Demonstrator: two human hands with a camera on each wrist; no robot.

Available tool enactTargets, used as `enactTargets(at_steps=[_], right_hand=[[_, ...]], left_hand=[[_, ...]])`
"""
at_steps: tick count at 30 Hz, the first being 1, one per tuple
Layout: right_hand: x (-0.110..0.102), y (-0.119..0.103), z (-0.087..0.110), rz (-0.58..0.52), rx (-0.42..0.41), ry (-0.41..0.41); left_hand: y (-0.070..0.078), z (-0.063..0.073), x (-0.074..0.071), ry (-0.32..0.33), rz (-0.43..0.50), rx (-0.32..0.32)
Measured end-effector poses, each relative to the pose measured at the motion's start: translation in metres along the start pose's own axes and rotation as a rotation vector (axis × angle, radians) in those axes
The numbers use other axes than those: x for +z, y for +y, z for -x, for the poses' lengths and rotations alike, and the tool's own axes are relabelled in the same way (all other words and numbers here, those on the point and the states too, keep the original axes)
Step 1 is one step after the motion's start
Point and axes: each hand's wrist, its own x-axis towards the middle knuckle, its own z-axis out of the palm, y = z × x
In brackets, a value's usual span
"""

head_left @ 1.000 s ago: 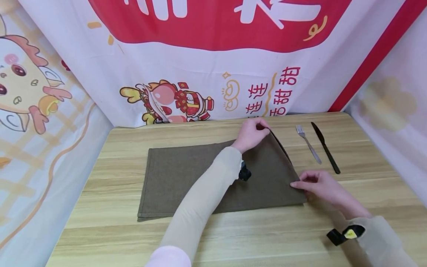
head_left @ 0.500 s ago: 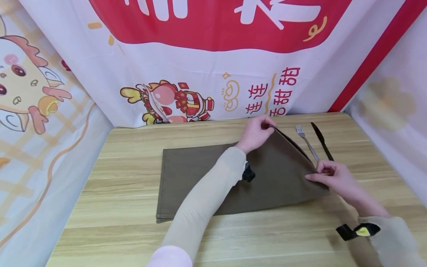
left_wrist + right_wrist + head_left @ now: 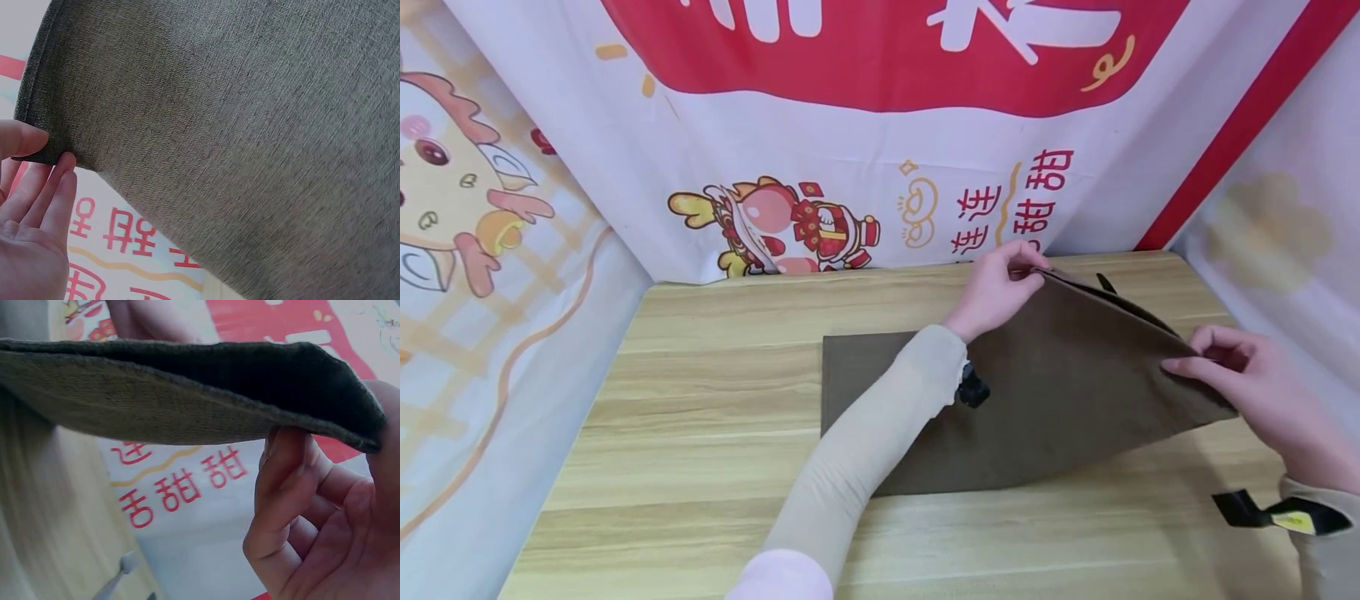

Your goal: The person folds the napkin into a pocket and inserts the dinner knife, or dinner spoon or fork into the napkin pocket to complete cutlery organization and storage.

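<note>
A folded dark brown cloth [image 3: 1060, 392], like a placemat or napkin, has its right end lifted off the wooden table while its left end lies flat. With thumb and fingers my left hand [image 3: 996, 287] pinches the far right corner. My right hand [image 3: 1262, 383] pinches the right edge nearer to me. In the right wrist view the cloth [image 3: 169, 403] shows two layers, gaping apart between the hands. The left wrist view has the left hand [image 3: 37, 200] gripping the hemmed corner. Only the tip of a dark knife [image 3: 1105, 283] shows behind the cloth.
The wooden table [image 3: 700, 400] stretches out left and in front of the cloth. A printed white and red curtain [image 3: 880, 150] hangs right behind the table's far edge. The end of a metal utensil [image 3: 127, 561] appears below the cloth in the right wrist view.
Both hands have moved right, drawing the cloth along and lifting its right end. The right hand has travelled farther. The cloth's left edge has slid right, and the fork is now hidden in the head view.
</note>
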Motion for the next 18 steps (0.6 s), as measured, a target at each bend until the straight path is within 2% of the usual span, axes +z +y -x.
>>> enactTargets(at_steps=[6, 9, 14, 18], right_hand=[[0.008, -0.012, 0.001, 0.013, -0.006, -0.078], [0.018, -0.019, 0.001, -0.012, -0.048, -0.16], [0.037, -0.033, -0.001, -0.056, -0.17, -0.304], [0.054, -0.046, -0.006, -0.147, -0.333, -0.441]], left_hand=[[0.001, 0.003, -0.009, -0.013, 0.035, 0.014], [-0.001, 0.006, -0.018, -0.013, 0.027, 0.02], [-0.003, 0.012, -0.037, -0.009, 0.049, 0.039], [0.001, 0.017, -0.053, 0.012, 0.107, 0.055]])
